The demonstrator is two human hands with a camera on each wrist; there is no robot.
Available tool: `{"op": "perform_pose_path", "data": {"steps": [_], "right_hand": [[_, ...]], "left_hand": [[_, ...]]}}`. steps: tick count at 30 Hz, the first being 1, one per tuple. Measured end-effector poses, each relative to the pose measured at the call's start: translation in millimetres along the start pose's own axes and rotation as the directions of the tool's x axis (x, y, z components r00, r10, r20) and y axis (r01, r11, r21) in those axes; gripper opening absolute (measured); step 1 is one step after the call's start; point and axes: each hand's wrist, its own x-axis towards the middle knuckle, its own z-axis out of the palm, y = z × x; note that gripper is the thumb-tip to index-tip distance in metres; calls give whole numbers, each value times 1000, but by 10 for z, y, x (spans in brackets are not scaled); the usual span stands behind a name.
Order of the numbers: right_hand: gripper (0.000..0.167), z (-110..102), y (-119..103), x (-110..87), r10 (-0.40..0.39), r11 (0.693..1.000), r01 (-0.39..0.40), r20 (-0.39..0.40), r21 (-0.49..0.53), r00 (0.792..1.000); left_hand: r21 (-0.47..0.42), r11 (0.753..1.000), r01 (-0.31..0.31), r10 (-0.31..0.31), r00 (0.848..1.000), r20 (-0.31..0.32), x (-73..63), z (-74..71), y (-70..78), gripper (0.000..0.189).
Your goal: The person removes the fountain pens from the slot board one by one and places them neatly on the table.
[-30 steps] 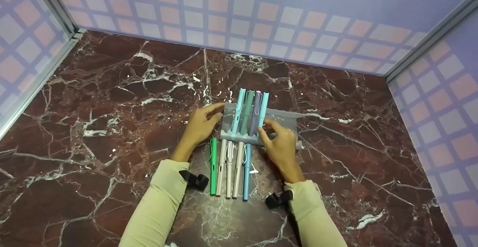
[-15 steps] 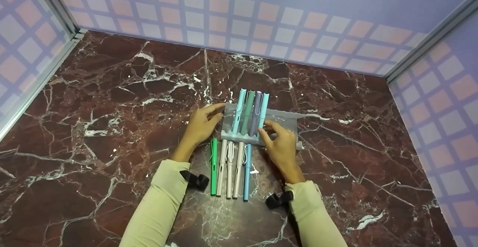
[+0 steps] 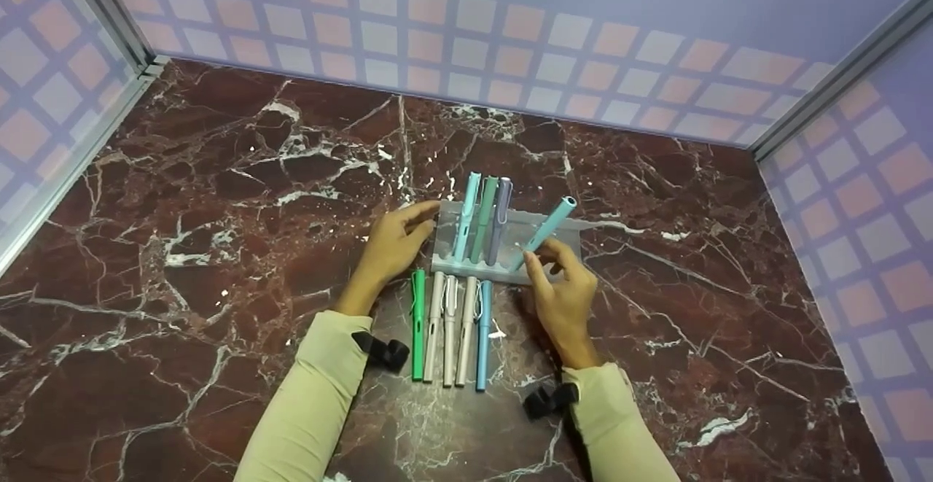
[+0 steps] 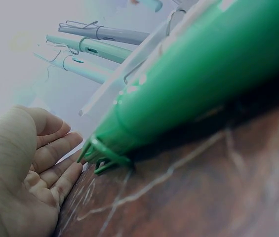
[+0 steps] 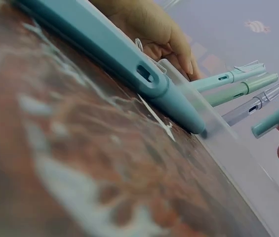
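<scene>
In the head view my right hand (image 3: 565, 296) pinches a light blue pen (image 3: 552, 222), which leans to the right over a clear plastic pen holder (image 3: 466, 269). The lifted end of this pen (image 5: 272, 121) also shows in the right wrist view, between thumb and fingers. Three capped pens rest side by side in the holder's notches: a light blue pen (image 3: 467, 205), a dark green pen (image 3: 485, 212) and a purple-grey pen (image 3: 501, 208). My left hand (image 3: 393, 245) lies at the holder's left end, fingers loosely bent around nothing; whether its fingertips touch the holder I cannot tell.
In front of the holder lies a row of pens on the marbled tabletop (image 3: 219, 365): a bright green pen (image 3: 418, 325), several beige pens (image 3: 448, 336) and a blue pen (image 3: 483, 336). Checked panels (image 3: 474, 52) wall in the back and sides.
The light blue pen at the right of the holder's row has swung away from the purple-grey pen and tilted rightward, with my right hand moving right. My left hand has stayed put.
</scene>
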Motion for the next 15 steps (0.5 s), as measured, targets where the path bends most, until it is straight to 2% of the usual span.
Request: {"op": "perform_pose_path", "data": {"steps": [3,7,10,15], "right_hand": [[14,-36,-60,-76,39,999,-39,-14,6,999],[13,-141,-155,-217,143,989,-144,40,37,989],[13,-217,-256,-343,231,969,-238,104,60,967],[12,-338,-430,-568,346,934,-357,187,28,919]], "left_hand": [[9,1000,5,-5,1000,-1,-3,-16,3,37],[15,1000,14,-14,1000,4,0,-5,9,38],[12,1000,13,-13,1000,0,0,-6,6,38],[16,1000,14,-14,1000,3,-8,0,7,38]]}}
